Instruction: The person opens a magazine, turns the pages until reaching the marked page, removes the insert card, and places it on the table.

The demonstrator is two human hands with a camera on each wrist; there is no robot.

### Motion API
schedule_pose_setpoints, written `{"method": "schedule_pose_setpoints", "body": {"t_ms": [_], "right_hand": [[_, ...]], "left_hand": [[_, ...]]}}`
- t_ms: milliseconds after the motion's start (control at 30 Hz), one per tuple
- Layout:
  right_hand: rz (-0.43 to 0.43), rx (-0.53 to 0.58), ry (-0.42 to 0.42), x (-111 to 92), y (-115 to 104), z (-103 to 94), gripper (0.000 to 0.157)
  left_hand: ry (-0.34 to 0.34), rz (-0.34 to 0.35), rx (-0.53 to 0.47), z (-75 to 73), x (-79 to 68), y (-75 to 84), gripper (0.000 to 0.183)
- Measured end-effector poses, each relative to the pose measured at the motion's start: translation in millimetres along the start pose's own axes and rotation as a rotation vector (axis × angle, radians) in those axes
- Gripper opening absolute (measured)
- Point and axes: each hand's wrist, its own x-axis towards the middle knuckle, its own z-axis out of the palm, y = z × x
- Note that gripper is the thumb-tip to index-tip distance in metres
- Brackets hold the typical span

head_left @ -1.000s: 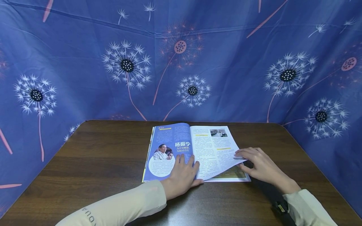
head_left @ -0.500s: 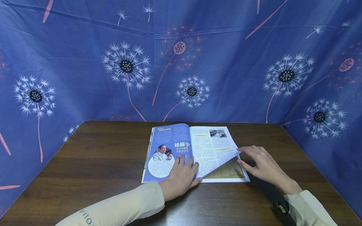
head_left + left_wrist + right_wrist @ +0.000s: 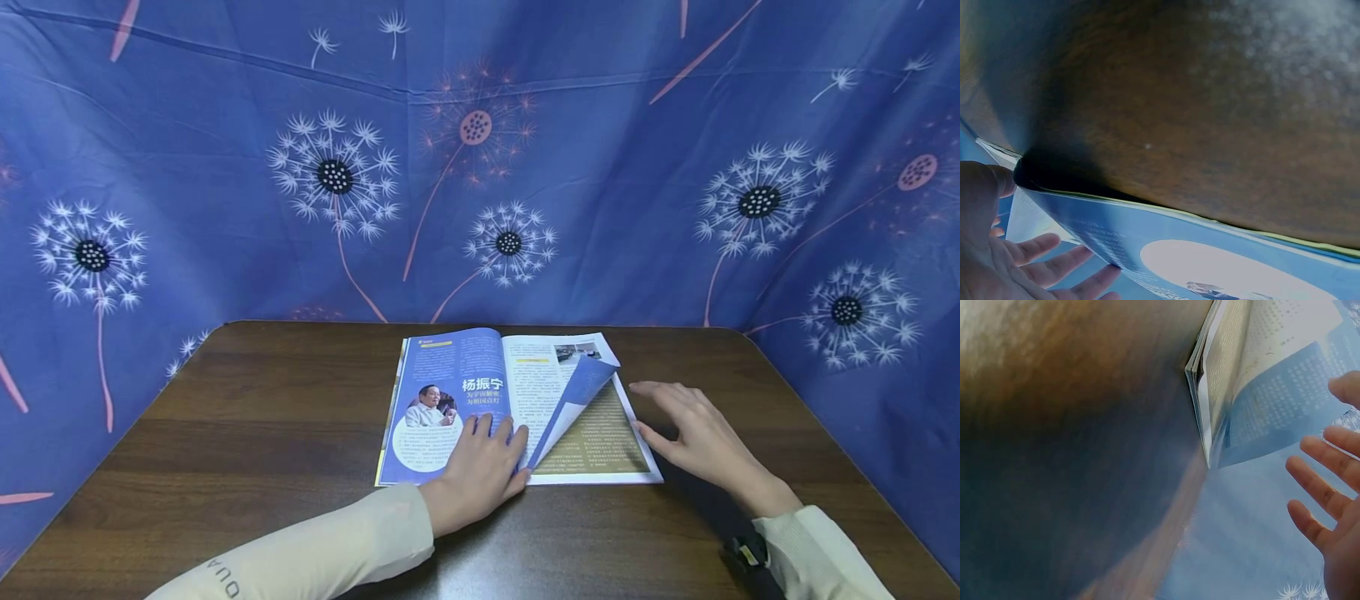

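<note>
An open magazine [image 3: 431, 354] lies on the table, its left page blue with a portrait photo. My left hand [image 3: 478, 467] rests flat on its lower middle, fingers spread across the blue page by the spine. In the left wrist view the left hand's fingers [image 3: 1054, 272] stretch along the magazine's page [image 3: 1110, 228]. A lifted right-hand page [image 3: 583, 390] curls up and leftward, baring an olive-toned page [image 3: 611, 437] below. Just off the magazine's right edge is my right hand [image 3: 697, 433], fingers extended, holding nothing. The right wrist view shows the curled page [image 3: 1282, 403] apart from those fingertips.
The dark brown wooden table [image 3: 262, 417] reaches back to a blue cloth [image 3: 600, 167] with dandelion prints, which hangs behind and at both sides. A black strap-like object [image 3: 745, 550] sits at the right wrist.
The right page's lower corner has come up from the right fingers and flipped over toward the upper left, uncovering more of the page beneath. The right fingers have let go; the left hand stays put.
</note>
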Motion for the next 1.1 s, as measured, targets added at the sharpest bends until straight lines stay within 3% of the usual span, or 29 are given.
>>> {"method": "schedule_pose_setpoints", "body": {"t_ms": [300,667,833,1100], "right_hand": [[-0.03,0.025,-0.129,-3.1,-3.8,4.3,0.047],[-0.02,0.036,-0.321,-7.6,-11.7,8.8,0.046],[-0.014,0.027,-0.363,-8.8,-13.0,9.1,0.044],[0.002,0.029,-0.414,-10.5,-12.5,10.2,0.048]], "left_hand": [[-0.002,-0.028,-0.018,0.1,0.3,-0.4,0.064],[0.043,-0.034,-0.013,0.8,2.0,0.0,0.096],[0.039,-0.019,-0.017,0.9,2.2,-0.7,0.094],[0.041,0.019,-0.066,1.1,1.4,-1.8,0.072]]}}
